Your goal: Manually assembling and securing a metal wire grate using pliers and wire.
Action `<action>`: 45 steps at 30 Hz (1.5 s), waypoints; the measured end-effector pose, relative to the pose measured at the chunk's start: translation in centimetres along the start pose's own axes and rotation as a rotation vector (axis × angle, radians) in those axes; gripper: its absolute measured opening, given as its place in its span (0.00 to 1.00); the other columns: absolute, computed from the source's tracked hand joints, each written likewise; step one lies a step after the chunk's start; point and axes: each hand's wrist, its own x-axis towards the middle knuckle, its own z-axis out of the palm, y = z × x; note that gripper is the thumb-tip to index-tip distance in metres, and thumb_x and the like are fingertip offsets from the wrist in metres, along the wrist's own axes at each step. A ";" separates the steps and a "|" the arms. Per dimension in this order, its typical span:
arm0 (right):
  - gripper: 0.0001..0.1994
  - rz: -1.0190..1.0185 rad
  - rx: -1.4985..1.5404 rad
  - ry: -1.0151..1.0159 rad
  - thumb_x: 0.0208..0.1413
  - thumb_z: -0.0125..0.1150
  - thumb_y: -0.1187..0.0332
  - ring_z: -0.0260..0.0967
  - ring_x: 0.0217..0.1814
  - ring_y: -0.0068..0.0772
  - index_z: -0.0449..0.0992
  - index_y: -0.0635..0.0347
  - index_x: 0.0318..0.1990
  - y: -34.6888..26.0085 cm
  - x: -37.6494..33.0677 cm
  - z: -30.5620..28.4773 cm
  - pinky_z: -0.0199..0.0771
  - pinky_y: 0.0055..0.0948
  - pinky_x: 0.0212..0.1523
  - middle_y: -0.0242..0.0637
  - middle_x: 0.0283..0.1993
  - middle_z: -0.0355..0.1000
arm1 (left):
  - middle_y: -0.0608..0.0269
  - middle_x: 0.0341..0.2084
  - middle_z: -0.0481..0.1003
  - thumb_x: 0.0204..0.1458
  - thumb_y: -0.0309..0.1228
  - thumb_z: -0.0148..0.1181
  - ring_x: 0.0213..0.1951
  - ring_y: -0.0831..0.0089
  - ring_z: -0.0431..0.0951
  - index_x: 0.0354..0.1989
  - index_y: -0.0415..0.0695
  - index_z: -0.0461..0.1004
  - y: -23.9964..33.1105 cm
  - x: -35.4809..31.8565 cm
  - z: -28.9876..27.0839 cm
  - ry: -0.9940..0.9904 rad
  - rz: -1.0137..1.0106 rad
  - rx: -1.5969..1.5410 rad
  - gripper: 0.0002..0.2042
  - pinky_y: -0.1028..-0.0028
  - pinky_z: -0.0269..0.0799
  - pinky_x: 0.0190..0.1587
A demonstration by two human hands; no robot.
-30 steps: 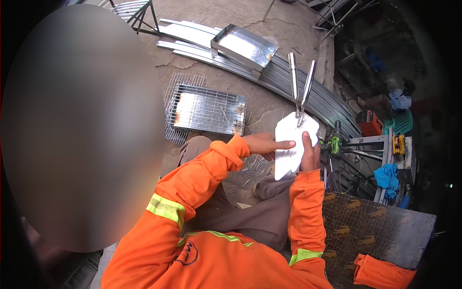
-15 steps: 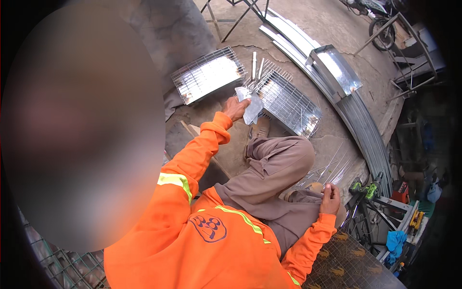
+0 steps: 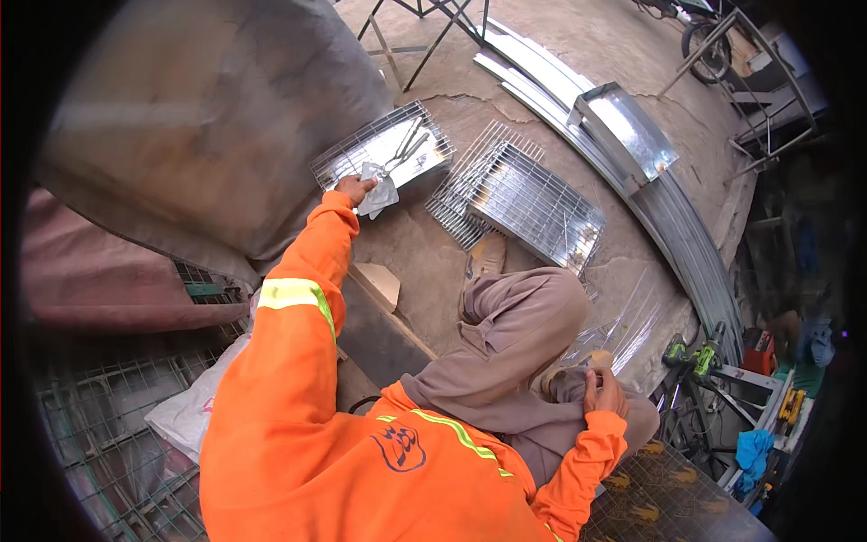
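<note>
My left hand (image 3: 356, 188) stretches out to the far left, closed around a crumpled pale grey rag (image 3: 379, 197). A slim metal tool with two prongs (image 3: 408, 152) sticks out beyond the rag; its exact kind is unclear. Both are over the near right part of a shiny metal tray with a wire grid (image 3: 339, 161). My right hand (image 3: 607, 396) is at my bent knee, its fingers curled; what they hold, if anything, is too small to make out.
A second gridded metal tray (image 3: 542, 203) lies partly over loose wire mesh (image 3: 449, 203). Long metal channels (image 3: 686, 244) curve along the right, with a bent sheet-metal piece (image 3: 628, 131) on them. A green-and-black power tool (image 3: 704, 357) stands at right. Beside me lies a dark board (image 3: 388, 330).
My left hand has moved left with the rag and the pronged tool, from the right tray to the left tray. My right hand has shifted slightly down and left, staying by the knee.
</note>
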 end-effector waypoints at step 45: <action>0.17 -0.254 0.372 -0.150 0.60 0.57 0.53 0.76 0.40 0.47 0.76 0.56 0.47 1.1 2.6 2.9 0.73 0.38 0.42 0.46 0.37 0.78 | 0.57 0.40 0.80 0.56 0.44 0.58 0.44 0.63 0.80 0.46 0.45 0.77 -0.1 -20.4 20.4 -0.097 0.071 -0.116 0.17 0.66 0.73 0.47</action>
